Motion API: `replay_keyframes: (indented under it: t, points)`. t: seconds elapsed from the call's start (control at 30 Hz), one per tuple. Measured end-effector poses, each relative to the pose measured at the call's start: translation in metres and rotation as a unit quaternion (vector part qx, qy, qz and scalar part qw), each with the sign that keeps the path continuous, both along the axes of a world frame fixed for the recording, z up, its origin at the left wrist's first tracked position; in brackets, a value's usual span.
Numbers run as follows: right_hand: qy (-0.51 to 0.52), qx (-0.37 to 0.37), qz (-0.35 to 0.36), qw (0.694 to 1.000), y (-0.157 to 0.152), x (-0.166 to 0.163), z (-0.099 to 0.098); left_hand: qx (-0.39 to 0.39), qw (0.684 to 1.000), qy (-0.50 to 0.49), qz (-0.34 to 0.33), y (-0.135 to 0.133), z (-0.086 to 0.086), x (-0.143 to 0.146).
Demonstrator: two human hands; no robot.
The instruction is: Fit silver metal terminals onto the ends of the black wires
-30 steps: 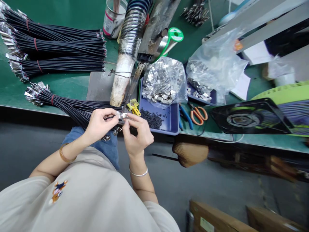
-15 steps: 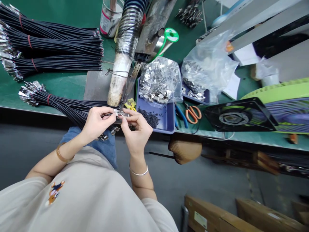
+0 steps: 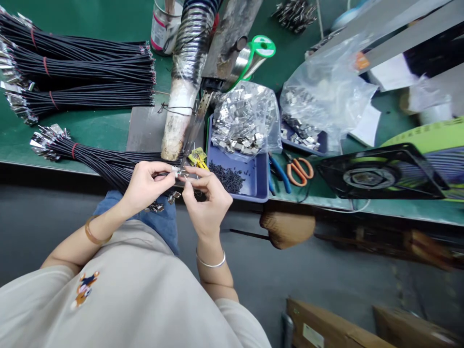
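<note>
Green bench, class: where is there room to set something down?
Bare bench: between upper cable bundles and lower bundle, left of grey plate; also above upper bundles, left of jar. Crowded: around left hand, right hand, hose.

Connector [image 3: 183,173]: small, silvery, whitish left end. Pinched in left hand [image 3: 150,186], right end at right hand [image 3: 207,200].

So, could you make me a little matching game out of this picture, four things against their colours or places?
Things:
1. left hand
2. right hand
3. scissors
4. wire spool

Descriptions:
a. green-rimmed
b. silver-coloured bangle on this arm
c. orange-handled
d. brown bangle on this arm

Pairs: 1-d, 2-b, 3-c, 4-a
</note>
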State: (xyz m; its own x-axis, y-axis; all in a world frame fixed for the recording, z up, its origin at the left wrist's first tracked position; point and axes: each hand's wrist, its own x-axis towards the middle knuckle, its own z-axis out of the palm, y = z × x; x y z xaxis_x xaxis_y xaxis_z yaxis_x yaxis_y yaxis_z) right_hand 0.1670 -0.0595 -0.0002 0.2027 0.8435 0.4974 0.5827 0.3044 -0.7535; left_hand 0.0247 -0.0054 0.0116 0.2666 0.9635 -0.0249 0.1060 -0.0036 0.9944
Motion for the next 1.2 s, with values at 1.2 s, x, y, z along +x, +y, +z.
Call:
replay_keyframes:
  t: [1.2]
  points:
    - [-0.148,0.091,0.020,0.985,0.006,0.002,0.001,-0.017,0.997,-0.066,0.029,-0.008,-0.009,0.000]
